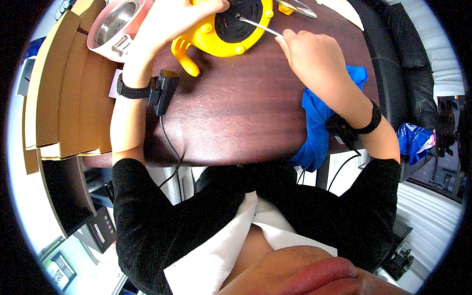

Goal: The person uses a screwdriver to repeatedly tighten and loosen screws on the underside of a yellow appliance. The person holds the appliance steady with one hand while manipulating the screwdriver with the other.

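A yellow plastic body (pixel 209 46) with a round black slotted panel (pixel 236 29) lies tilted at the far side of the table. It has small raised knobs and a curved handle-like arm (pixel 182 56) at its left. My left hand (pixel 179 14) is closed on its left edge, the thumb reaching over the black panel; the other fingers are partly cut off by the picture's top. My right hand (pixel 314 51) pinches a thin whitish stick (pixel 260 27), whose far end meets a small hole in the panel. I cannot tell what sort of tool the stick is.
To the left stand a pink pot (pixel 98 42) with a metal inside and some cardboard boxes (pixel 54 83). A clear lid (pixel 300 7) lies at the far right. Below my right forearm hangs a blue cloth (pixel 314 118) over the dark wooden table (pixel 231 113). Cables run from both wrist devices.
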`<state>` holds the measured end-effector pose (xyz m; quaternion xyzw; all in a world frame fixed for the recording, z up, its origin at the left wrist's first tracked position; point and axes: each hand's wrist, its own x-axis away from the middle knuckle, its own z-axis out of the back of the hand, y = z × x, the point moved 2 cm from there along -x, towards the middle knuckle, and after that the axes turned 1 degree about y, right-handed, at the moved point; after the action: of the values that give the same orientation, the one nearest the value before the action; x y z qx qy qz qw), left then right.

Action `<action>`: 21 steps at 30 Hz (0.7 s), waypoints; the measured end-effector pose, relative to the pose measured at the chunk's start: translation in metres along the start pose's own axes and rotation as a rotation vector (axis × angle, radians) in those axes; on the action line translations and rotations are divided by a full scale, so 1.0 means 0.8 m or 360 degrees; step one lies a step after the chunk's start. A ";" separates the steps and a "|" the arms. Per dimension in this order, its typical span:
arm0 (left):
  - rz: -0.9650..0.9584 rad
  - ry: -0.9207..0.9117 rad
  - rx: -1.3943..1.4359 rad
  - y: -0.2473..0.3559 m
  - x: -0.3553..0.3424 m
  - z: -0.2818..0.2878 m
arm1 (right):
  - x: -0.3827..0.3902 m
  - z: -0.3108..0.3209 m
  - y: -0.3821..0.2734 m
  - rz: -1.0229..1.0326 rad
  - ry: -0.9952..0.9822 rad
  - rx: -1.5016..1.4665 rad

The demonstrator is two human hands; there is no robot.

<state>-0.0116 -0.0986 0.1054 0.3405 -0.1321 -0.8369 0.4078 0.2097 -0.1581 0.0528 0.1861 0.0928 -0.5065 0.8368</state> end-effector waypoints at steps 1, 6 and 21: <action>-0.0033 0.0025 -0.0053 -0.001 0.000 -0.001 | -0.001 0.003 0.001 0.0004 0.0018 -0.0001; 0.0006 0.0094 -0.0113 -0.008 0.001 -0.002 | -0.007 -0.009 0.023 -0.0031 -0.0041 -0.0872; 0.0073 0.0054 -0.0157 -0.008 0.001 -0.005 | 0.026 -0.065 -0.029 -0.0797 -0.1436 -0.4020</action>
<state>-0.0130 -0.0949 0.0993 0.3309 -0.0915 -0.8268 0.4455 0.2004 -0.1635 -0.0068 -0.9006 0.2406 -0.2303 0.2793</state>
